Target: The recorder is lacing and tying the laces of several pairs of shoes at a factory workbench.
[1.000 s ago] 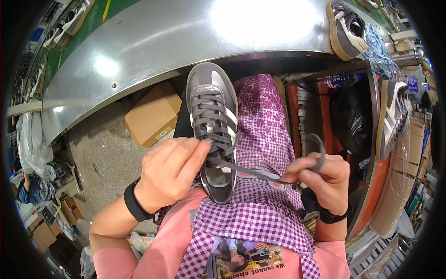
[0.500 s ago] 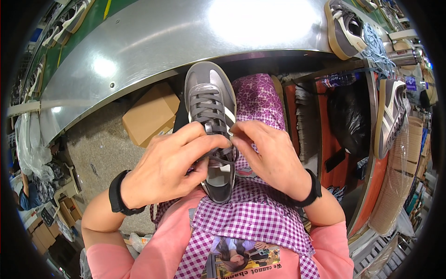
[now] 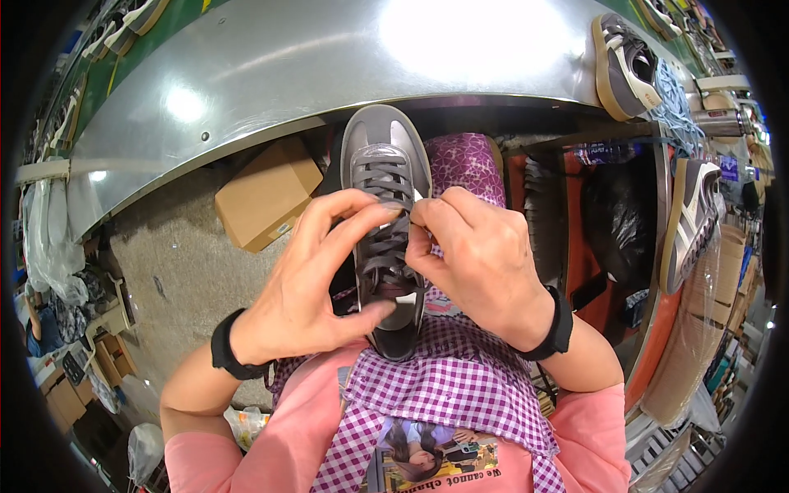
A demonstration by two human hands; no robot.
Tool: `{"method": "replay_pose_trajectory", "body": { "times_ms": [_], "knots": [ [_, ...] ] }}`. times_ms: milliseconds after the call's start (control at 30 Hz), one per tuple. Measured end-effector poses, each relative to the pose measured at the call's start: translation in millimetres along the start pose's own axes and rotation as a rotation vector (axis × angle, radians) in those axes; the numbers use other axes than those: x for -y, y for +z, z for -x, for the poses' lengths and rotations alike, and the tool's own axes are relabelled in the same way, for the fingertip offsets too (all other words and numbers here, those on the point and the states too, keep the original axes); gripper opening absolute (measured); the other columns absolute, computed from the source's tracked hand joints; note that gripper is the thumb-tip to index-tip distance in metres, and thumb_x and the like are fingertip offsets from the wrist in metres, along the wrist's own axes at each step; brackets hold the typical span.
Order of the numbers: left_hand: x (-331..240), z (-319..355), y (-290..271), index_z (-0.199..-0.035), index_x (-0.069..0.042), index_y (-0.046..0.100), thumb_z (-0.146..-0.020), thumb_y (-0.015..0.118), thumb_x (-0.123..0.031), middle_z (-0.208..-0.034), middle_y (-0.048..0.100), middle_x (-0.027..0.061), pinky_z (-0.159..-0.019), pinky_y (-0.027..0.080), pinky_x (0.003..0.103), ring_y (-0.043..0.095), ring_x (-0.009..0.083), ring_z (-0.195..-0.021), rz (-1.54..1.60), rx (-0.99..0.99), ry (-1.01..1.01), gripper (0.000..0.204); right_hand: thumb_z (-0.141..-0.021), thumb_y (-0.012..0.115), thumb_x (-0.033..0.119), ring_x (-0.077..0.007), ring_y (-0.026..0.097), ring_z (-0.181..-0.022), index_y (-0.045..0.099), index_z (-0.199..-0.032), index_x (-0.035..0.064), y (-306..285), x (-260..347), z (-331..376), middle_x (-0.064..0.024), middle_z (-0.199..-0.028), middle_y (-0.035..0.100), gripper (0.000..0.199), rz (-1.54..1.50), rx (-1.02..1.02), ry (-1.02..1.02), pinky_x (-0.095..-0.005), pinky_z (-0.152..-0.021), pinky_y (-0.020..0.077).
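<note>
A grey sneaker (image 3: 385, 140) with white side panels and a tan sole lies in front of my body, toe pointing away, heel against my checked apron. Dark grey shoelaces (image 3: 383, 171) cross its tongue. My left hand (image 3: 308, 275) lies along its left side with thumb and fingers spread wide. Its fingertips touch the lacing mid-shoe, and its thumb is by the collar. From the right, my right hand (image 3: 477, 259) pinches at the lacing edge, fingertips close to the left ones. The pinched piece is mostly hidden but looks like lace.
Beyond the toe runs a shiny metal bench (image 3: 288, 70). A sneaker (image 3: 629, 70) and light blue laces (image 3: 675, 103) lie at its right end, and another sneaker (image 3: 689, 226) stands nearer. A brown cardboard box (image 3: 269, 193) sits below the bench, left. Black plastic (image 3: 616, 214) fills a red shelf, right.
My left thumb has swung away from its fingers toward the heel. Both hands' fingertips have moved slightly farther up the lacing toward the toe. The whole view has shifted a little.
</note>
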State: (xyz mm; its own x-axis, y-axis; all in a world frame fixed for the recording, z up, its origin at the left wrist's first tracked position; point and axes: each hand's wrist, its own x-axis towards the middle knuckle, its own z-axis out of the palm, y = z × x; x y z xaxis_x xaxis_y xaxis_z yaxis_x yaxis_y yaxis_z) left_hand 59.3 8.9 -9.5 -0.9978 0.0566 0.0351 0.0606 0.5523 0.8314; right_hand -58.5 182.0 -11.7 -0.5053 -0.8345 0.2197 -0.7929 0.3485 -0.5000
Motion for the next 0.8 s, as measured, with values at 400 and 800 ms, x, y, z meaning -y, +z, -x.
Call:
{"method": "replay_pose_trajectory", "body": {
  "times_ms": [400, 800],
  "knots": [
    [23, 32, 23, -0.135, -0.005, 0.045, -0.061, 0.084, -0.018, -0.135, 0.041, 0.0177, -0.102, 0.037, 0.044, 0.043, 0.0359, -0.123, 0.01, -0.212, -0.106, 0.085, -0.075, 0.069, 0.005, -0.0247, 0.059, -0.057, 0.058, -0.082, 0.0041, 0, 1, 2, -0.0088, -0.07, 0.05, 0.013, 0.049, -0.109, 0.011, -0.0348, -0.05, 0.0473],
    [10, 1, 17, -0.106, -0.003, 0.066, -0.07, 0.074, 0.0, -0.088, 0.068, 0.0103, -0.072, 0.05, 0.034, 0.064, 0.0261, -0.081, -0.26, -0.327, -0.077, 0.036, -0.075, 0.069, 0.004, -0.025, 0.058, -0.056, 0.059, -0.08, 0.0043, 1, -7, 14, -0.0084, -0.067, 0.054, 0.011, -0.186, -0.081, 0.199, -0.0347, -0.049, 0.0456]
  ]
}}
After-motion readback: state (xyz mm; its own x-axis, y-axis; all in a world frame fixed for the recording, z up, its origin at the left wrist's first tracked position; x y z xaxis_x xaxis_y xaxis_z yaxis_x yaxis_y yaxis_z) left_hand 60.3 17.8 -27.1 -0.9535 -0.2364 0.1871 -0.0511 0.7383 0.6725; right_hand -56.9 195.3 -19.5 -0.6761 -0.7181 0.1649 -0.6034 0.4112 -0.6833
